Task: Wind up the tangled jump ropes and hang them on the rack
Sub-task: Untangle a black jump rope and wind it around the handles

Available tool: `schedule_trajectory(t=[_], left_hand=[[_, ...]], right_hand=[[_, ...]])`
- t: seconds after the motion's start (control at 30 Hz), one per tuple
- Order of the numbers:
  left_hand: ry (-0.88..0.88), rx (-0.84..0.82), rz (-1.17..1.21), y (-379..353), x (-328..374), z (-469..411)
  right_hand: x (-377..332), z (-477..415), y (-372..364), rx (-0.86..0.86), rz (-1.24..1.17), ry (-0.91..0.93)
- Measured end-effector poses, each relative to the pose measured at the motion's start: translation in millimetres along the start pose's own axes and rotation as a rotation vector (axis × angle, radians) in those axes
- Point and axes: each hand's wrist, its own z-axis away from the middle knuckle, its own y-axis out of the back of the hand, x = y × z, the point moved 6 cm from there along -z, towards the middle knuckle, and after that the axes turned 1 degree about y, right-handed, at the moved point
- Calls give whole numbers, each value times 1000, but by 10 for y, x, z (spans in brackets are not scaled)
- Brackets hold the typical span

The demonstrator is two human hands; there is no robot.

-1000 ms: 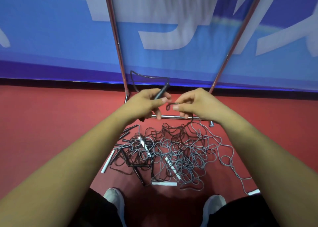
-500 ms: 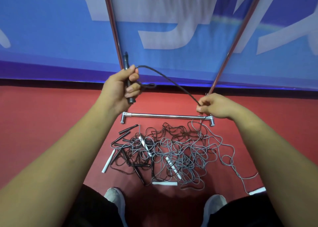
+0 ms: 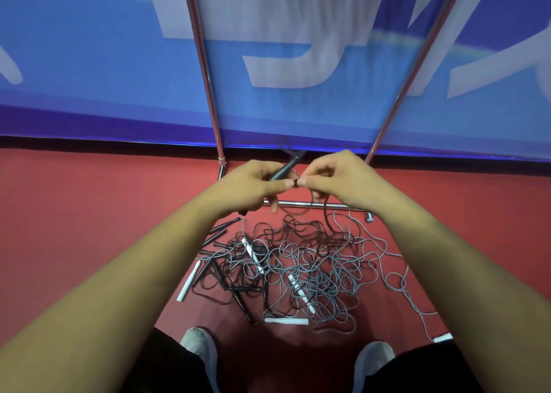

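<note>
My left hand (image 3: 253, 185) grips a black jump rope handle (image 3: 286, 167) that points up and right. My right hand (image 3: 340, 181) pinches the same black rope's cord right beside my left fingertips. A loop of that cord (image 3: 290, 209) hangs below both hands and runs down into the tangled pile of black and grey ropes (image 3: 301, 267) on the red floor. White handles (image 3: 301, 292) and black handles (image 3: 222, 228) lie in the pile. The chrome rack's base bar (image 3: 313, 204) lies just beyond the pile, its two uprights (image 3: 202, 64) rising behind my hands.
A blue banner (image 3: 89, 64) covers the wall behind the rack. My two grey shoes (image 3: 199, 345) stand at the near edge of the pile. A grey cord trails right to a white handle (image 3: 442, 337) by my right leg.
My hands were apart, the left raised with the handle and the cord stretched between them. Both have come back together low over the base bar, and a loop of cord now hangs beneath.
</note>
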Motion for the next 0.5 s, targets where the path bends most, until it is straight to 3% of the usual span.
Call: schedule_trajectory(t=[0.1, 0.2, 0.3, 0.43, 0.5], left_hand=[[-44, 7, 41, 21, 67, 17], [-73, 139, 429, 184, 110, 2], [-125, 301, 689, 484, 111, 46], [-105, 434, 760, 804, -61, 131], [-53, 534, 694, 904, -164, 161]], right_hand=[[-33, -16, 66, 39, -23, 36], [128, -30, 123, -42, 72, 23], [451, 9, 248, -140, 274, -107], [971, 136, 481, -194, 410, -382], [1076, 167, 557, -147, 388, -427]])
